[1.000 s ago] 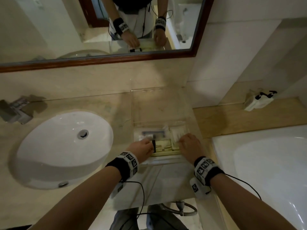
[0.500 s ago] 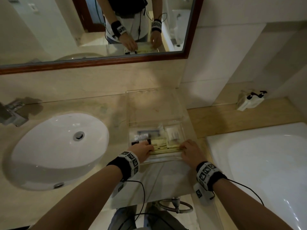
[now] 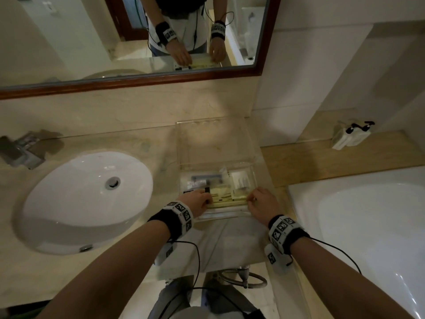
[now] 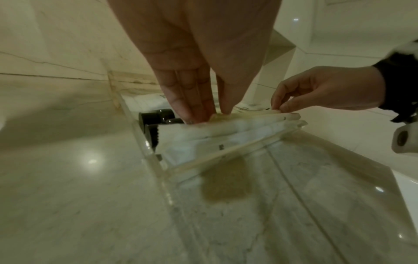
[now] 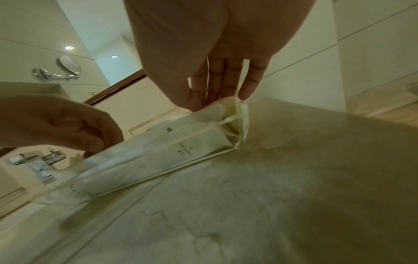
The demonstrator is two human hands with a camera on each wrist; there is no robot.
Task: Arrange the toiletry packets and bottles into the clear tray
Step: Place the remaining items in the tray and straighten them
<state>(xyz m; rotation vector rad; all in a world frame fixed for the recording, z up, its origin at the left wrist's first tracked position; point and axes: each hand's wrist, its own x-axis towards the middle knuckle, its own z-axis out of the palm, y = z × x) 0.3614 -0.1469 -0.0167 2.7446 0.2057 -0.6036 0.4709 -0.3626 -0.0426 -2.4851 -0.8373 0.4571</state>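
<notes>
The counter (image 3: 96,139) is beige marble with faint darker veins, and its near edge by the clear tray (image 3: 181,143) turns pale grey-white. The packets (image 3: 226,196) along the tray's near wall are cream-yellow with small dark print; one beside them (image 3: 240,180) is white. The bottles (image 4: 158,115) have black caps. The sink (image 3: 76,199) is glossy white. The mirror frame (image 3: 138,80) is reddish-brown wood. Both wristbands (image 3: 177,217) are black with black-and-white square markers.

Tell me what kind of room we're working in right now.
Most likely a hotel bathroom: a white sink set in a marble counter, a framed mirror above it, and a bathtub to the right.
</notes>
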